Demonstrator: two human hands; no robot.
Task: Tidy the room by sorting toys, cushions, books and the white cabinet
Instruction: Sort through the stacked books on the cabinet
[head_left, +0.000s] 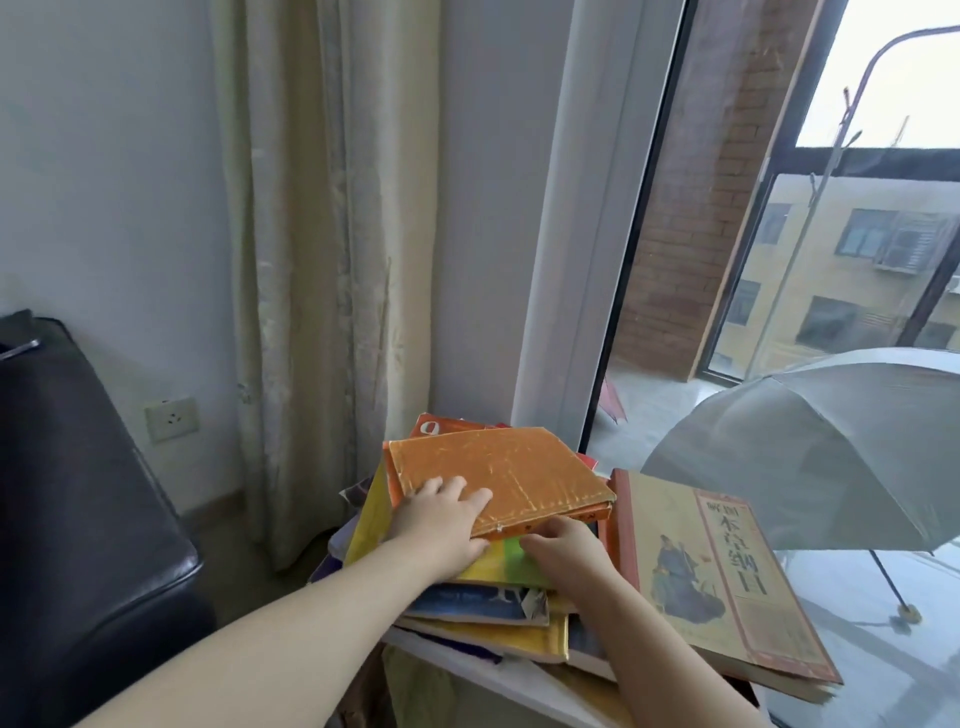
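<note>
Nearest, a white worktop (467, 661) shows only as a thin edge; whether it belongs to the white cabinet cannot be told, its body being cut off below. On it sits an untidy stack of thin, soft-covered books (493, 613), corners fanned out, likely gathered here for sorting. Left hand (447, 512): fingers flat on the cover of a worn orange paperback book (519, 470) topping the stack, thumb tucked at its near edge, a pinch that probably steadies or lifts it. Right hand (563, 548): fingertips hidden under that book's near edge, over a yellow-green cover (511, 564); grip or mere touch, cannot tell. Just right, a large tan hardback with a seated figure on its cover (717, 587) overhangs the worktop, touching the stack. Lower titles unreadable. Left, a black leather seat (78, 493), partly cut off. Farther: cream curtain (311, 260), and an open grey umbrella (805, 452) beyond the glass.
</note>
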